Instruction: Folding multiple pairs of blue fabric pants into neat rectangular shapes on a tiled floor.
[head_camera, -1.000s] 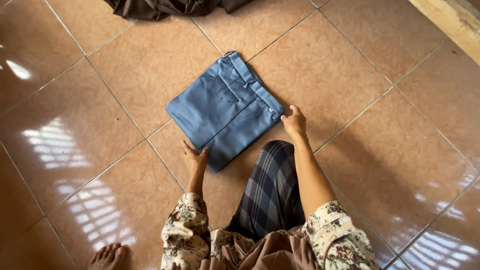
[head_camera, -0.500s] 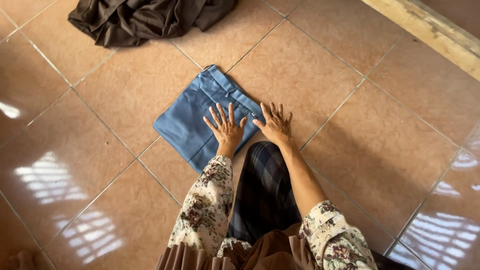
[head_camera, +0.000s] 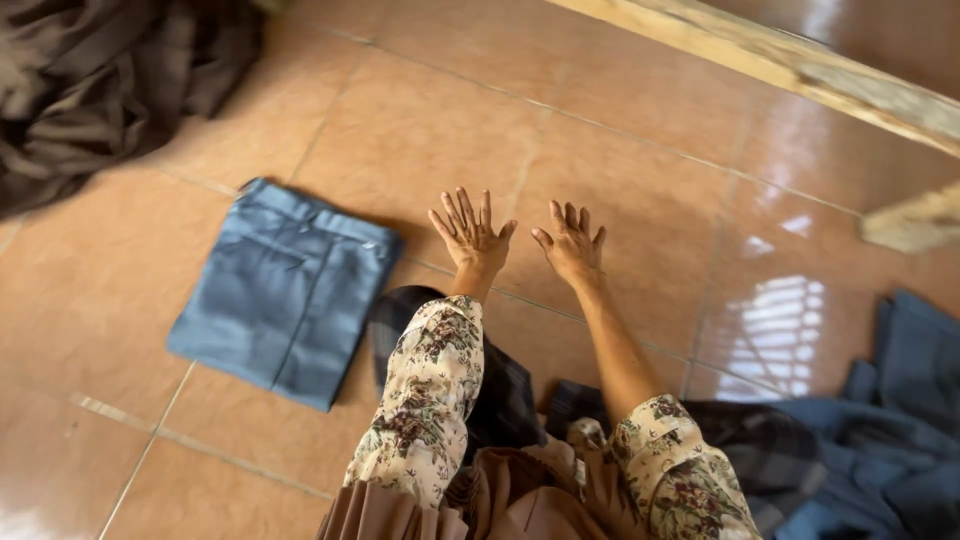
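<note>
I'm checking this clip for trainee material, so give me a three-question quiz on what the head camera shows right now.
1. True or false: the left hand is pressing on the folded blue trousers.
2. Which lies at the far right of the view? A) a dark brown heap of cloth B) a rumpled blue cloth C) a folded blue garment
3. Fill in: both hands are held with fingers spread and ______, gripping nothing.

Key
1. False: both it and the right hand are over bare tiled floor, to the right of the trousers.
2. B: the rumpled blue cloth; the dark brown heap of cloth is upper left.
3. Open.
</note>
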